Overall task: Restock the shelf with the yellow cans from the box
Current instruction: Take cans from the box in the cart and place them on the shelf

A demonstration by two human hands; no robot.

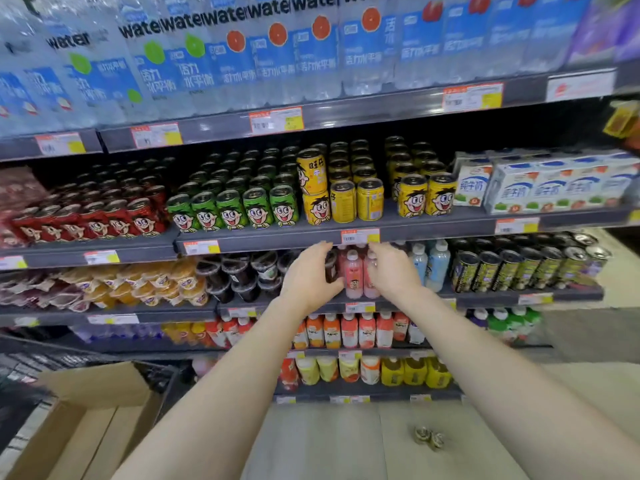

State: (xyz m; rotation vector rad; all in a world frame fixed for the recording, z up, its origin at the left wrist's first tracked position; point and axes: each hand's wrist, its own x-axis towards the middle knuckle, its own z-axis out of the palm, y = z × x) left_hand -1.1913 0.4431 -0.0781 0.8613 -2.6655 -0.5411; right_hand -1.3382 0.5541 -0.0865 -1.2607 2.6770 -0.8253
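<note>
Both the left hand and right hand hover empty, fingers spread, just below the yellow cans, likely between loads from the cardboard box.

A shop aisle with grey metal shelving in several tiers, each edge carrying orange and white price tags. The floor is pale wood-look planks, evenly lit. At the left edge, a dark wire rack stands near the shelving.
</note>
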